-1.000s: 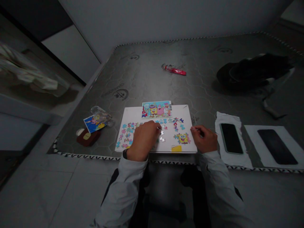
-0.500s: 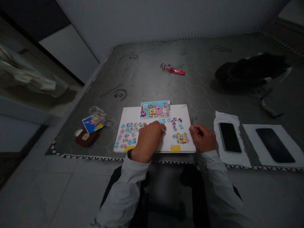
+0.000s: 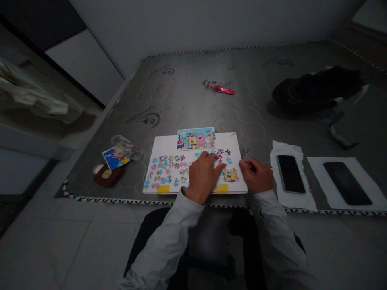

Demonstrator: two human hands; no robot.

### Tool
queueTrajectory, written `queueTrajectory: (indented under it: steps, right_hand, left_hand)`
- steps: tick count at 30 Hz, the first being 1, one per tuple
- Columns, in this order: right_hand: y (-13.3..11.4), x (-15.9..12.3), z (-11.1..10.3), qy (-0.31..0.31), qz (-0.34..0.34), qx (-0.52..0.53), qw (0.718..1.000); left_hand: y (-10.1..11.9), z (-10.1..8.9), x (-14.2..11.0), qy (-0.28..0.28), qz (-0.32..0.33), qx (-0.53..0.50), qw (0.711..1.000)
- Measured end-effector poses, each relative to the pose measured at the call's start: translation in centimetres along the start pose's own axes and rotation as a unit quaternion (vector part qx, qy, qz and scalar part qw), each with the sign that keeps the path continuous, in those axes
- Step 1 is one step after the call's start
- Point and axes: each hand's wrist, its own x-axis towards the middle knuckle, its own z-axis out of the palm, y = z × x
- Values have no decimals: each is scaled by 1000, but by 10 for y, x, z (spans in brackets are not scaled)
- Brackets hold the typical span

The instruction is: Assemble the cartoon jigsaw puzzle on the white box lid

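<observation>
A white board (image 3: 167, 144) lies near the bed-like surface's front edge, with loose jigsaw pieces (image 3: 165, 164) spread over its left half. My left hand (image 3: 203, 177) is over the middle of the board, thumb and forefinger apart beside a small cluster of pieces (image 3: 224, 152). Below that cluster sits a joined patch of puzzle with a yellow cartoon face (image 3: 230, 175). My right hand (image 3: 257, 175) rests at the board's right edge, fingers curled and tips together; whether a piece is between them is hidden. A cartoon picture card (image 3: 196, 139) lies across the board's back edge.
Two phones, one in a pale case (image 3: 290, 174) and one dark (image 3: 347, 183), lie on white sheets at right. A brown case (image 3: 109, 176), a blue card (image 3: 116, 157) and a clear wrapper are at left. Farther back lie a red packet (image 3: 222, 88) and a black cap (image 3: 290, 96).
My left hand has moved right across the board towards the cluster, its thumb and forefinger now spread. My right hand keeps its place and curl. The whole view has shifted slightly.
</observation>
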Motion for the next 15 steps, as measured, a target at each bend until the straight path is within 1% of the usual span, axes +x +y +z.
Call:
queueTrajectory:
  steps: [5,15]
  right_hand:
    - [0,-1,-1,-3,11,4,1000]
    - [-1,0,-2,-2,13,6,1000]
  left_hand:
    - [-1,3,2,2,-2,-19,1000]
    - [-5,-7,4,-8,-1,-37,999]
